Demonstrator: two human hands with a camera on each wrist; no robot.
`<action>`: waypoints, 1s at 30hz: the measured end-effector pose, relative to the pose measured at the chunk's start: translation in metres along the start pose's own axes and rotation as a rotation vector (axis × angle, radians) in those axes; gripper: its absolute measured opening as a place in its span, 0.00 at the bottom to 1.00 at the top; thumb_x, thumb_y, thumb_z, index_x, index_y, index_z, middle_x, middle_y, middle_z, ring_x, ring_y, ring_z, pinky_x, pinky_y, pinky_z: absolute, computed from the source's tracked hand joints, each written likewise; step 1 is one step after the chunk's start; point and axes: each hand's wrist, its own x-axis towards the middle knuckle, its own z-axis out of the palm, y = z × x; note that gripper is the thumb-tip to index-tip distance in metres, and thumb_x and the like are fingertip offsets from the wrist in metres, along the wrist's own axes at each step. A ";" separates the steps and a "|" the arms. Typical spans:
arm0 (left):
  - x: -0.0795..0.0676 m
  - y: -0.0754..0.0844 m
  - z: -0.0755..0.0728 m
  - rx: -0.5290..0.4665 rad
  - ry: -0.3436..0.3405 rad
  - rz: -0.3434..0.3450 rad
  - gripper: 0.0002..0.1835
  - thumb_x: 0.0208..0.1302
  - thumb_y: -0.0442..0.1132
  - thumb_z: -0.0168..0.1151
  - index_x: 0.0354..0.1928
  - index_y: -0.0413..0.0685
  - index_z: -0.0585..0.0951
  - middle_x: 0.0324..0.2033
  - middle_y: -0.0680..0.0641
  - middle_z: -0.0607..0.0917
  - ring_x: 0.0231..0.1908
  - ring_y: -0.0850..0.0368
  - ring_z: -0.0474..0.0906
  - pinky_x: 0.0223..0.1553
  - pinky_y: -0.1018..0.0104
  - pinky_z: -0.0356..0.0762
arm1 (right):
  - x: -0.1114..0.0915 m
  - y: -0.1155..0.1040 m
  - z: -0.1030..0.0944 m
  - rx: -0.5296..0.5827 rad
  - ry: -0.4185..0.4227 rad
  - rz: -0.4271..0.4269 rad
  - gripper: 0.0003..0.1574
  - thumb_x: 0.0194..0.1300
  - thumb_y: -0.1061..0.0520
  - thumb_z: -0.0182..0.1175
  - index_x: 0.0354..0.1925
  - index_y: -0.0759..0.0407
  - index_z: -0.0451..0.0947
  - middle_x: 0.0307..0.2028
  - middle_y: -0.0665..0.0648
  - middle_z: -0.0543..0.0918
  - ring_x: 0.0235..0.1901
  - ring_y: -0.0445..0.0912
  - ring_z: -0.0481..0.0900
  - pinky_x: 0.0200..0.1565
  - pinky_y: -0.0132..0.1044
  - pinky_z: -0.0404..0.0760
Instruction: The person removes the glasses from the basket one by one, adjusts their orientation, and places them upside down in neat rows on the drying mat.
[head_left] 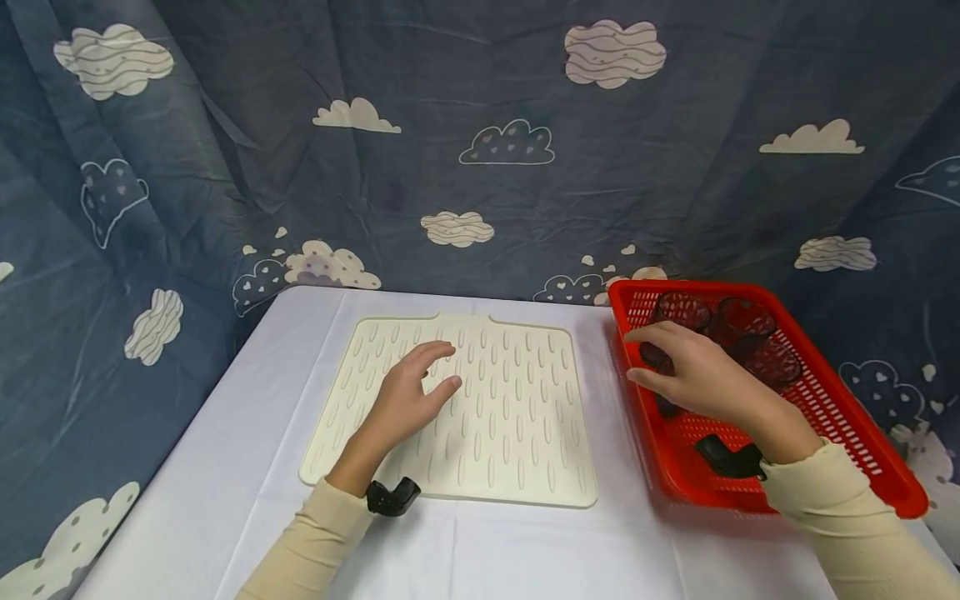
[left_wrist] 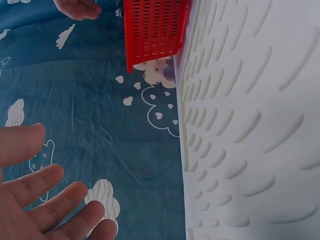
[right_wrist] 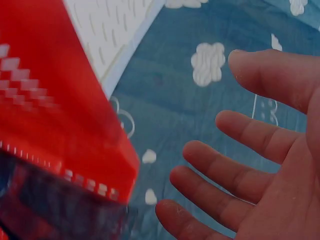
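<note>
My left hand (head_left: 411,390) hovers over the left half of a cream ribbed drying mat (head_left: 517,417), thumb and fingers apart with nothing between them. Over the left side of a red plastic basket (head_left: 847,421) is my right hand (head_left: 701,375), also holding nothing, its fingers spread in the right wrist view. Several dark, see-through glasses (head_left: 746,317) stand together at the basket's far end, partly hidden by that hand. In the right wrist view a dark glass (right_wrist: 55,205) shows blurred beside the basket's red wall (right_wrist: 75,125).
A white cloth covers the table (head_left: 247,508). Behind it and at its sides hangs a dark blue curtain (head_left: 480,192) with cloud prints. Black camera mounts (head_left: 393,497) sit on both wrists. The basket's raised rim stands right of the mat.
</note>
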 end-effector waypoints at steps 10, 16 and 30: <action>-0.002 0.000 0.002 -0.019 -0.002 -0.029 0.23 0.64 0.39 0.65 0.62 0.44 0.77 0.63 0.42 0.78 0.62 0.45 0.77 0.55 0.50 0.81 | -0.011 0.036 -0.021 -0.040 0.059 0.020 0.33 0.62 0.49 0.69 0.62 0.58 0.74 0.58 0.68 0.78 0.54 0.62 0.78 0.55 0.67 0.76; -0.002 0.000 0.001 -0.096 -0.003 -0.042 0.23 0.65 0.38 0.65 0.62 0.45 0.77 0.62 0.44 0.79 0.55 0.46 0.81 0.52 0.47 0.81 | -0.015 0.056 -0.021 -0.044 0.068 0.057 0.36 0.63 0.46 0.68 0.63 0.62 0.73 0.59 0.73 0.76 0.58 0.68 0.73 0.57 0.72 0.69; -0.002 -0.003 0.002 -0.198 0.007 -0.125 0.22 0.67 0.38 0.63 0.62 0.45 0.76 0.59 0.43 0.81 0.55 0.46 0.82 0.53 0.49 0.82 | -0.023 0.088 -0.025 -0.054 0.093 0.090 0.34 0.64 0.48 0.67 0.61 0.66 0.73 0.55 0.74 0.77 0.51 0.66 0.76 0.51 0.69 0.73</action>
